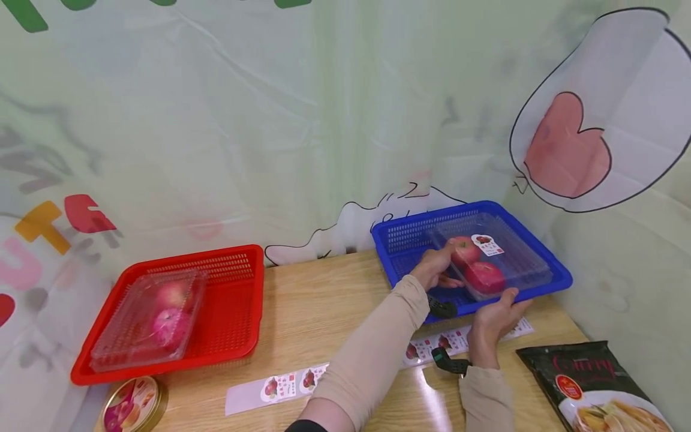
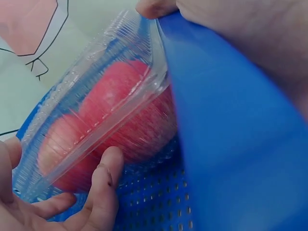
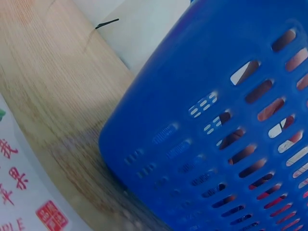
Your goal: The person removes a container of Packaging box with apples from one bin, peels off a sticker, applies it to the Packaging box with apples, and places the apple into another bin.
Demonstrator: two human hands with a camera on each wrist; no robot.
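Observation:
A clear plastic box (image 1: 518, 258) with two red apples (image 2: 120, 110) inside and a round-and-square label on its lid lies in the blue basket (image 1: 388, 240). At the box's left end my left hand (image 1: 434, 270) holds it, thumb on the upper edge and fingers lower against the side. My right hand (image 1: 496, 321) is at the basket's front rim, a digit touching the box's front corner. Its other fingers are partly hidden. The right wrist view shows the slotted outer wall of the basket but no hand.
At left, a red basket (image 1: 232, 324) holds another clear box (image 1: 129, 324) of apples. Label strips (image 1: 281, 387) lie along the table's front. A round tin (image 1: 132, 405) stands front left, a black curry packet (image 1: 599, 384) front right. A printed curtain (image 1: 324, 120) hangs behind.

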